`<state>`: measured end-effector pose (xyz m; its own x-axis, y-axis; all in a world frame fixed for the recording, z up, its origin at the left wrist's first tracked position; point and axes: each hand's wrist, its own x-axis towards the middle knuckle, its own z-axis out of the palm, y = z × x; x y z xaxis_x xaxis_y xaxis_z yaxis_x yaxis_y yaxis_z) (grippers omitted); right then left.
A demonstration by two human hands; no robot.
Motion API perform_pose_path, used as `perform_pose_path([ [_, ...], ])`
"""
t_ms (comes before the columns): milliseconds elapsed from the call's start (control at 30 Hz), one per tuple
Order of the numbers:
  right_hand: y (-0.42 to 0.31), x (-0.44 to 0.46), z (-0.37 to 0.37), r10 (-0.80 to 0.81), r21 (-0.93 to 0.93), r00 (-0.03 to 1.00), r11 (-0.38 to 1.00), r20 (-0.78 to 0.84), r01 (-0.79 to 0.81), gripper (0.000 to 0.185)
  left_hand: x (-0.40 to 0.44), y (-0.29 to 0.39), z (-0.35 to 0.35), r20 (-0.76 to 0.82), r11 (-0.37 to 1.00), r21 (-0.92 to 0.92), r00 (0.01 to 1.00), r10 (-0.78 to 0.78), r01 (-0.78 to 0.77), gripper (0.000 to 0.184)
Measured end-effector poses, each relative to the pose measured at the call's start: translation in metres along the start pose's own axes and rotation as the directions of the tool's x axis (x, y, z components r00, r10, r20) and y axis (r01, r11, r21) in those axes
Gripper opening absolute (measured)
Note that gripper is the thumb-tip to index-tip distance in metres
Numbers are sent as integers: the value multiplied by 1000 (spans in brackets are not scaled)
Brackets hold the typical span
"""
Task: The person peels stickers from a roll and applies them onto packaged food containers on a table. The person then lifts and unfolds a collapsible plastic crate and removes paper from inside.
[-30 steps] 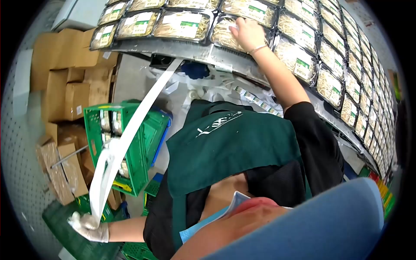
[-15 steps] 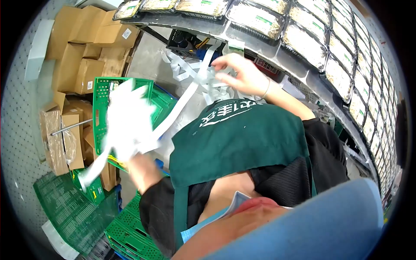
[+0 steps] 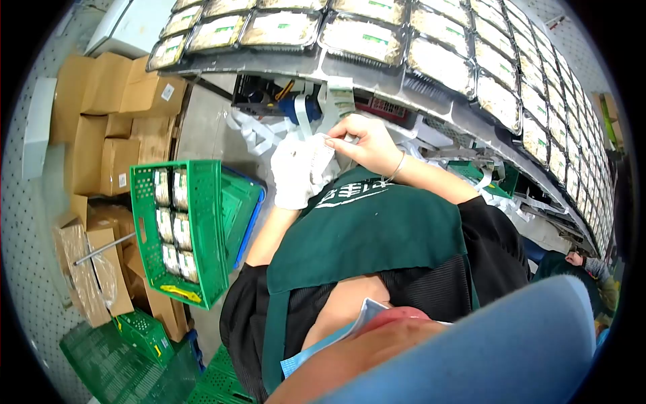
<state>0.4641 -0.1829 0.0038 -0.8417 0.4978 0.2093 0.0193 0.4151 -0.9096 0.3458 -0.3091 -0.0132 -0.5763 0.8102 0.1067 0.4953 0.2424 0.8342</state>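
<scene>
My left hand [image 3: 301, 171], in a white glove, is raised in front of the green apron [image 3: 383, 229], fingers curled at a white paper strip [image 3: 303, 116]. The strip runs from the gloved fingers up toward the table's underside. My right hand [image 3: 369, 143], bare with a thin bracelet, touches the glove's fingertips. Its thumb and forefinger pinch a small white edge there, which looks like part of the strip. The glove hides much of what lies between the hands. More loose white strips [image 3: 259, 135] lie tangled just beyond them.
Film-wrapped black trays [image 3: 363, 37] with white-green labels stand in rows on the curved table [image 3: 269, 64]. At left, a green crate [image 3: 212, 236] holds several packs. Cardboard boxes [image 3: 121, 161] stand further left. Another person's hand [image 3: 574, 258] shows at far right.
My left hand has come from over the green crate to meet my right hand, uncovering the packs. The long strip trailing between them no longer stretches across. The view has shifted slightly.
</scene>
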Motion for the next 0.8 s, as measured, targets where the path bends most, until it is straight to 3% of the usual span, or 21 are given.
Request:
perform_pose_path([
  [33, 6, 10, -14, -35, -63, 999, 997, -4, 35, 11, 9, 3, 4, -3, 1000, -2, 1000, 11, -11, 13],
  [67, 13, 28, -35, -57, -233, 997, 971, -43, 45, 14, 18, 9, 11, 67, 930, -347, 992, -107, 123, 18],
  [100, 23, 53, -61, -82, -396, 994, 917, -72, 47, 17, 31, 20, 16, 174, 726, -637, 966, -193, 260, 22],
  [133, 35, 85, -91, -12, -394, 992, 918, -123, -38, 21, 44, 3, 14, 225, 902, -427, 974, 37, 64, 26],
  [167, 54, 121, -121, 61, -385, 983, 915, -171, -123, 25, 55, -1, 21, 264, 668, -703, 962, -71, 243, 24],
  [267, 133, 225, -191, 105, -442, 977, 879, -184, -177, 29, 93, 15, 30, 243, 798, -549, 961, -132, 248, 22],
  [333, 170, 266, -189, 197, -438, 973, 869, -123, -232, 29, 107, 10, 45, 155, 725, -616, 950, -273, 308, 20],
  [433, 200, 283, -165, 85, -741, 996, 667, -32, -81, 33, 128, 9, 55, 72, 811, -518, 959, -275, 271, 22],
  [467, 203, 282, -163, 5, -896, 1000, 445, 26, 21, 26, 135, 13, 54, 67, 811, -514, 955, -288, 280, 22],
  [500, 204, 284, -168, 8, -891, 999, 453, 35, 27, 26, 147, 28, 51, 135, 700, -640, 943, -304, 317, 22],
  [533, 207, 283, -179, -7, -916, 994, 390, -106, -95, 29, 155, 35, 49, 204, 566, -747, 930, -306, 350, 22],
  [567, 208, 280, -185, -30, -919, 969, 325, -244, -221, 32, 155, 26, 51, 205, 562, -746, 926, -318, 358, 22],
  [600, 201, 274, -184, -21, -917, 969, 329, -245, -225, 32, 152, 9, 54, 138, 649, -685, 933, -331, 331, 22],
  [667, 170, 248, -186, 107, -730, 980, 655, -167, -195, 38, 166, 17, 54, 21, 743, -623, 954, -298, 245, 21],
  [700, 130, 231, -171, 384, -463, 923, 826, 40, -323, 41, 174, 24, 51, 38, 742, -623, 957, -287, 247, 21],
  [733, 129, 215, -160, 174, -278, 931, 957, 321, -83, 41, 181, 29, 50, 63, 731, -632, 957, -283, 258, 19],
  [767, 105, 194, -143, 194, 24, 885, 974, 423, -224, 41, 187, 31, 51, 84, 718, -644, 956, -280, 266, 18],
  [800, 82, 186, -135, -14, -44, 925, 998, 379, 33, 38, 196, 16, 57, -59, 972, 133, 978, 201, -192, 17],
])
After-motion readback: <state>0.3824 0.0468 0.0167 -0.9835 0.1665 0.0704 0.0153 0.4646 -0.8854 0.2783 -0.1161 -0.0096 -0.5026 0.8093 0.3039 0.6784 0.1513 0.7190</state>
